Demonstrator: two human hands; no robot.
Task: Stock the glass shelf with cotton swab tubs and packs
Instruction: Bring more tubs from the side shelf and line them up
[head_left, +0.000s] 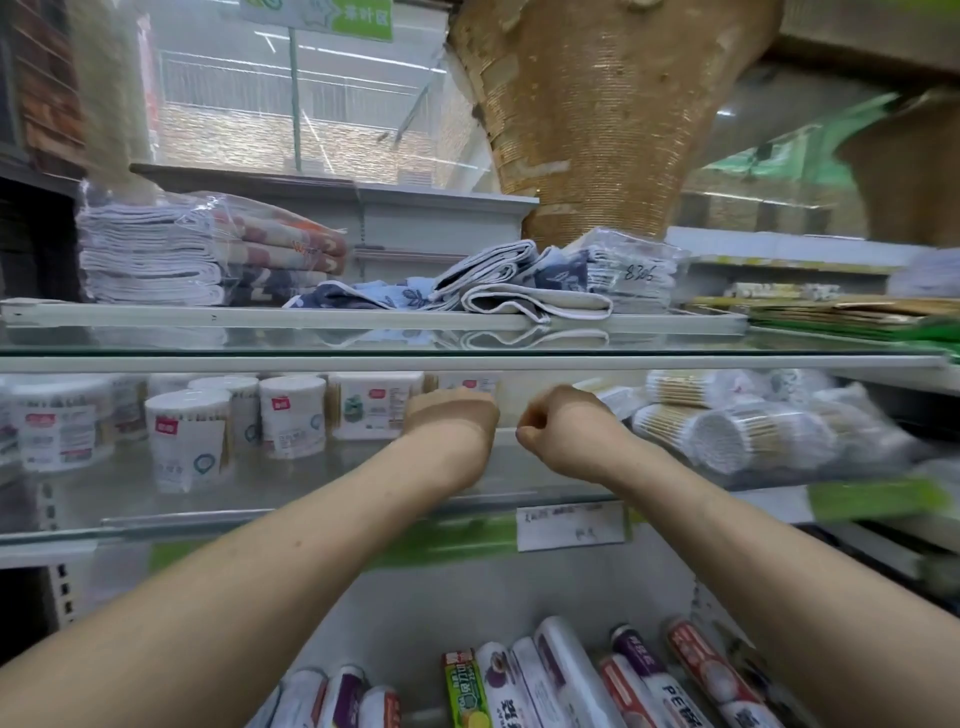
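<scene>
Several white cotton swab tubs with red labels stand on the left half of the glass shelf. Clear packs of wooden-stick cotton swabs lie piled on its right half. My left hand reaches deep into the middle gap, right beside a squarer tub; its fingers point away and are hidden. My right hand hovers a little to the right with fingers curled into a loose fist, and nothing shows in it. It sits just left of the packs.
An upper glass shelf close above my hands carries folded towels and cloths. A price tag hangs on the shelf's front rail. Below lie rolls of cling film side by side.
</scene>
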